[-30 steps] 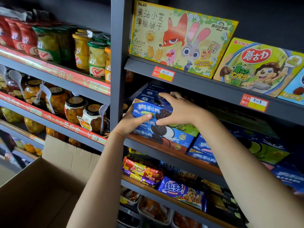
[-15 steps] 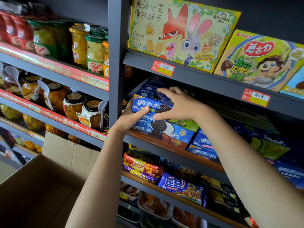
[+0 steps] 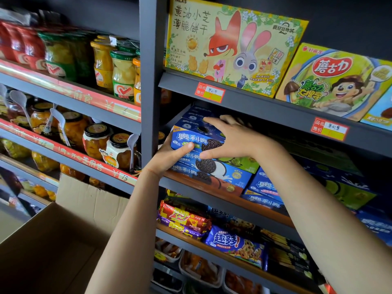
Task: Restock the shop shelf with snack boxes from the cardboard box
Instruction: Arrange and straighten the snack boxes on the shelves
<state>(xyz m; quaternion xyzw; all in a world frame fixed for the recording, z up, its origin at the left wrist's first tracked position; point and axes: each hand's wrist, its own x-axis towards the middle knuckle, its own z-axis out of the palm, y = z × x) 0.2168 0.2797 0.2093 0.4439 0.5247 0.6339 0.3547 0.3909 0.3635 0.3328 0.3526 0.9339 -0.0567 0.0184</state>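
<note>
A: What are the hands doing?

B: Both are reaching into the middle shelf (image 3: 214, 199), a dark metal frame with a brown board edge. The left hand (image 3: 169, 158) is cupping the near-left corner of the top box (image 3: 191, 137), thumb curling over its front face. The right hand (image 3: 231, 137) is lying over the box's top right part, fingers spread and gently bent, thumb pressing on the front.

A: What does the box feel like, going by looks?

B: It is a flat, glossy blue carton with sharp corners, printed with a dark round sandwich biscuit. It is sitting on a stack (image 3: 214, 168) of like cartons at the shelf's left end, against the grey upright post (image 3: 148, 81).

A: And beside it?

B: More blue cartons (image 3: 267, 185) are lying just to the right, some with green panels. On the shelf above, a wide yellow carton (image 3: 233, 43) showing a cartoon fox and rabbit is leaning back, with a yellow-green carton (image 3: 335, 79) touching its right side. Red price tags (image 3: 210, 92) are clinging to the shelf edge.

A: Anything lower down?

B: Crinkly foil packets (image 3: 184, 221) are lying on the shelf below, and clear plastic trays (image 3: 201, 268) under those. On the left, glass jars (image 3: 118, 71) of pale and orange fruit are standing in rows, some with white plastic spoons (image 3: 20, 102). At bottom left, the cardboard box (image 3: 63, 240) is standing open, plain brown, one flap raised; what can be seen of its inside is bare.
</note>
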